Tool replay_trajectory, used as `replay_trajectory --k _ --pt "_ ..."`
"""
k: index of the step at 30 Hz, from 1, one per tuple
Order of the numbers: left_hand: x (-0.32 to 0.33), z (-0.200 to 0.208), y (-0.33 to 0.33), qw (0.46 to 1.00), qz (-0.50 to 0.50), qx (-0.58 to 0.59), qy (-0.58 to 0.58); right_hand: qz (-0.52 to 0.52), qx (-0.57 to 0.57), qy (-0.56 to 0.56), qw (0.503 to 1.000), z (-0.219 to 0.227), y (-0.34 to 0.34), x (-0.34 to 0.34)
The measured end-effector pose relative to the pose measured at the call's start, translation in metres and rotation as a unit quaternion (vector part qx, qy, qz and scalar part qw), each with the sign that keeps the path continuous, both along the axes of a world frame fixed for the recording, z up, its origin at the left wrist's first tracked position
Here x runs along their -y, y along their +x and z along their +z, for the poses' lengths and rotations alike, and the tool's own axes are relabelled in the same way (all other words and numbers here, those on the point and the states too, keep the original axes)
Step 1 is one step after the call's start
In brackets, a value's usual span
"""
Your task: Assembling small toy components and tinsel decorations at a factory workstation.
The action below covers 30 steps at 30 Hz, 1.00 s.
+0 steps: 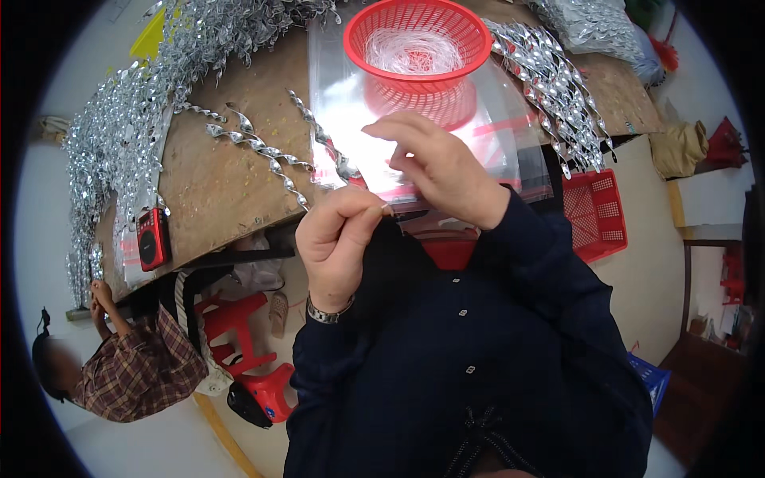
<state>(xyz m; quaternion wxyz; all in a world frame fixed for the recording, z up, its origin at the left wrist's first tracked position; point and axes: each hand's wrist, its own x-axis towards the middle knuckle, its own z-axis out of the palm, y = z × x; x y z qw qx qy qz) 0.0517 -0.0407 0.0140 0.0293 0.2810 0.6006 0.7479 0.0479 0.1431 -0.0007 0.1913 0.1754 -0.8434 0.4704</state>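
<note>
My left hand [333, 237], with a metal watch band at its wrist, is closed in a pinch at the table's near edge. A small bit of thin whitish thread [388, 209] shows at its fingertips. To its right, my right hand [446, 167] is raised over clear plastic bags [494, 147], fingers bent and apart, with nothing visible in them. Just beyond my left hand lies a twisted silver strip [319, 131]; more twisted silver strips [259, 147] rest on the brown table [219, 187]. A red basket [418, 80] holding looped whitish threads [414, 52] stands on the bags.
Bunches of silver strips [119, 135] cover the table's left side, and another bunch [550, 80] hangs over its right edge. A red radio [151, 237] sits near the left edge. A red crate [594, 215] stands at right. At lower left, a person in plaid [143, 362] works near red stools [239, 331].
</note>
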Motion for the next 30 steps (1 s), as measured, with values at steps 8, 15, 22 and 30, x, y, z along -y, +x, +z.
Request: replay_trajectory --k 8,15,22,30 --pt "-0.002 0.025 0.012 0.98 -0.102 -0.016 0.172 0.042 -0.09 0.018 0.995 -0.006 -0.018 0.027" --pt "0.008 0.059 0.025 0.954 -0.15 0.017 0.258 0.084 -0.131 -0.013 0.988 0.01 -0.017 0.029" --pt "0.029 0.111 0.03 0.91 -0.242 -0.041 0.335 0.055 -0.227 -0.012 0.972 0.052 -0.003 0.026" --pt "0.039 0.112 0.029 0.901 -0.224 -0.057 0.368 0.052 -0.216 0.135 0.966 0.102 0.075 -0.015"
